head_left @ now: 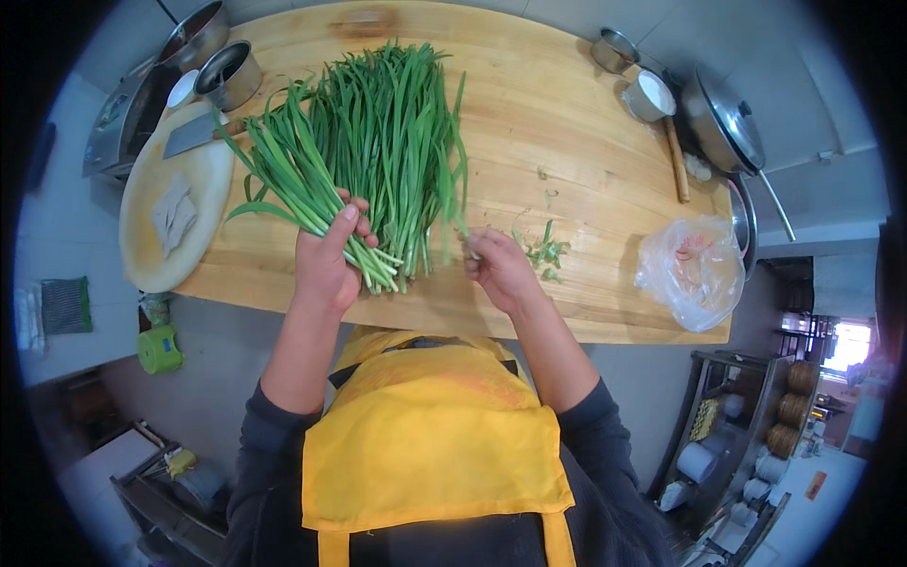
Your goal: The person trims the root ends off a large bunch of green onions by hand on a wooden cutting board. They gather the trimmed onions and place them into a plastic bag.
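Note:
My left hand (329, 251) is closed around a bunch of garlic chives (294, 166), its pale cut ends pointing towards me and its green leaves fanning out to the far left. Between the thumb and fingers of my right hand (502, 264) is the lower end of a single chive stalk (452, 202), blurred, with its leaf reaching up beside the pile. That larger pile of garlic chives (390, 135) lies on the wooden table (524, 156), just beyond my hands. Scraps of chive trimmings (545, 251) are scattered right of my right hand.
At left, a cleaver (190, 136) and a folded cloth (173, 216) rest on a pale chopping board (142, 262) near a steel pot (230, 74). Along the right stand a plastic bag (691, 273), a rolling pin (677, 163), a container of white powder (650, 96) and a lidded pan (723, 120).

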{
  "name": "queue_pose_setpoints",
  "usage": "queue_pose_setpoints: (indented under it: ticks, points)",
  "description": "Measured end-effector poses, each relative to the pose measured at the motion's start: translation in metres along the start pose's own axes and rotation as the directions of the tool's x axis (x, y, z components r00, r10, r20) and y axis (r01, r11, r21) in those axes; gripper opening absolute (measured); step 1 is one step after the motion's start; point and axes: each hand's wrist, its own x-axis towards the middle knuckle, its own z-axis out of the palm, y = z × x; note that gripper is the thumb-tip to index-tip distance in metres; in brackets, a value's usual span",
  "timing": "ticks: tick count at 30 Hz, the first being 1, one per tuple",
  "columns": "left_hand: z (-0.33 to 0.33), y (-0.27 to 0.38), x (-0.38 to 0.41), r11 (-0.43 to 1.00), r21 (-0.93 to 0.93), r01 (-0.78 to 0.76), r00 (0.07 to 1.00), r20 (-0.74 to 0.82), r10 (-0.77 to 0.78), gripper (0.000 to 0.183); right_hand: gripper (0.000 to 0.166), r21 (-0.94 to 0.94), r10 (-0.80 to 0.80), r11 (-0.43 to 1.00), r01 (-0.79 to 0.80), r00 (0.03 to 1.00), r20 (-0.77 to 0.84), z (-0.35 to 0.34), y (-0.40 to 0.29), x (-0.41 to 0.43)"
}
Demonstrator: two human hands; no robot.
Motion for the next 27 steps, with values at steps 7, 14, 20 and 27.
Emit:
queue_pose_setpoints:
  ticks: [7,14,20,27]
  points:
    - [0.020,-0.009,0.001,0.995,0.011,0.094,0.995,0.031,-0.095,0.029,0.020,-0.156,-0.340,0.928,0.337,0.940,0.009,0.010,-0.039,-0.044]
    - [0.035,-0.012,0.004,0.998,-0.028,0.047,0.997,0.054,-0.045,0.026,0.022,-0.287,-0.485,0.825,0.487,0.871,0.083,0.009,-0.061,-0.072]
    - [0.024,0.001,0.004,0.970,-0.209,-0.121,0.990,0.045,0.134,0.024,0.022,-0.113,-0.608,0.756,0.645,0.755,0.245,0.004,-0.075,-0.080]
    - [0.054,-0.010,-0.007,1.000,0.019,-0.007,0.976,0.217,0.003,0.022,0.019,-0.348,-0.521,0.737,0.579,0.815,0.253,0.038,-0.078,-0.065]
